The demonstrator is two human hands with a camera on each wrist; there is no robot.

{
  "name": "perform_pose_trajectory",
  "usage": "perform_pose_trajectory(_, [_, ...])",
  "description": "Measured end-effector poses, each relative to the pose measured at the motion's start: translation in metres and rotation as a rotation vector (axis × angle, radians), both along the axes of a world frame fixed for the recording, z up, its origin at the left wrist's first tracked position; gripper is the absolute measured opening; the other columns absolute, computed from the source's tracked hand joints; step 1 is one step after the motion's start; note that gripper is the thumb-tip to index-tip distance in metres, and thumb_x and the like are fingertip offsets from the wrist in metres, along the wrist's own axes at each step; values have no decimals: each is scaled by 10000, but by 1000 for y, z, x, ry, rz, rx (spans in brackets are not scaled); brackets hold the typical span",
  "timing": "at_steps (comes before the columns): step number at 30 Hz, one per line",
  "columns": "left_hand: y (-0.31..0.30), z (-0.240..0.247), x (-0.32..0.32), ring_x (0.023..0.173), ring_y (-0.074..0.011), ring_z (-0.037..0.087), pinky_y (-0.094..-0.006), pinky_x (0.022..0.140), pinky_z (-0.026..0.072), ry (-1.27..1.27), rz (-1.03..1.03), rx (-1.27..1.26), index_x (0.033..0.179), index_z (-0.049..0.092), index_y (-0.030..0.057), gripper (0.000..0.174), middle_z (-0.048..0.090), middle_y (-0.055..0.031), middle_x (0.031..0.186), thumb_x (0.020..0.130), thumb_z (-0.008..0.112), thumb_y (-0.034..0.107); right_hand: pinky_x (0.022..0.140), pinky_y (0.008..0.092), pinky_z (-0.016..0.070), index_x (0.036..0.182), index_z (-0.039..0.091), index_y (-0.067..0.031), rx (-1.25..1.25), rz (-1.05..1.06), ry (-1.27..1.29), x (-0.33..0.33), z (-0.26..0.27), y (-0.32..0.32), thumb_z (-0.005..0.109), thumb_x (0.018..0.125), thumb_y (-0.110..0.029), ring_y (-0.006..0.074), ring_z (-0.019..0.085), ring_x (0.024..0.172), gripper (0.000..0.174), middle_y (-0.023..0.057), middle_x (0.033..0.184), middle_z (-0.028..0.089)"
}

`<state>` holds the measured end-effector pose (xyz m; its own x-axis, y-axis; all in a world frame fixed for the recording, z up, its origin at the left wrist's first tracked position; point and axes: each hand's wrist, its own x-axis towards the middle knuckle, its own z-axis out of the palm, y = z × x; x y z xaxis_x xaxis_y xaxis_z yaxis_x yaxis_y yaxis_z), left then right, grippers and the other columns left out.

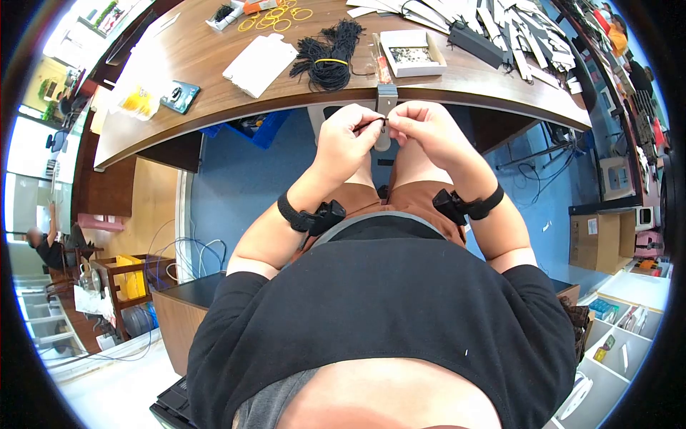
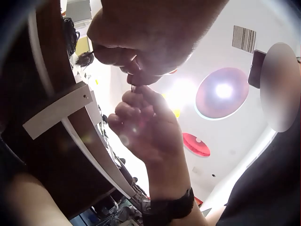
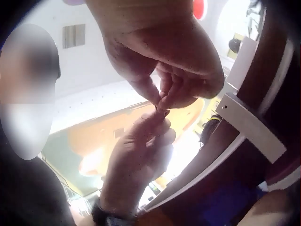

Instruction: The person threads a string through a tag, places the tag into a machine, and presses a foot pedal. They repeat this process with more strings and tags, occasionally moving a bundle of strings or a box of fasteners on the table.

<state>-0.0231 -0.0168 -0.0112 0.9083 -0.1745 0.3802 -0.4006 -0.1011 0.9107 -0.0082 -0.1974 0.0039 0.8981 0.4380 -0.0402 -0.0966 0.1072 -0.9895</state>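
Both hands meet just in front of the table edge, fingertips almost touching. The left hand (image 1: 348, 141) pinches a thin dark cord (image 1: 379, 120) between thumb and finger. From the other side the right hand (image 1: 431, 134) pinches at the same cord, its fingers curled. In the left wrist view the left hand (image 2: 146, 37) is above and the right hand (image 2: 153, 125) below; in the right wrist view the right hand (image 3: 160, 52) is above the left hand (image 3: 138, 155). Most of the cord is hidden by the fingertips.
On the wooden table (image 1: 207, 79) lie a bundle of black cords (image 1: 329, 61), a white box of small parts (image 1: 413, 56), a white packet (image 1: 260, 66), yellow rings (image 1: 282, 25) and a pile of white strips (image 1: 525, 36). A grey bracket (image 1: 386, 98) juts from the edge.
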Motion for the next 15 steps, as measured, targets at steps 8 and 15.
perform_pose_trajectory(8, [3, -2, 4, 781, -92, 581, -219, 721, 457, 156, -188, -156, 945, 634, -19, 110, 642, -47, 846, 847, 602, 19, 547, 217, 405, 812, 625, -39, 292, 167, 437, 9, -9, -6, 622, 849, -147, 78, 499, 576, 114, 14, 687, 579])
perform_pose_trajectory(15, [4, -3, 6, 754, -68, 549, -205, 689, 440, 324, -258, -312, 934, 606, -15, 92, 629, -35, 836, 854, 593, 29, 525, 186, 388, 780, 609, -58, 319, 213, 460, 8, -20, -4, 639, 850, -185, 56, 487, 568, 148, -16, 677, 564])
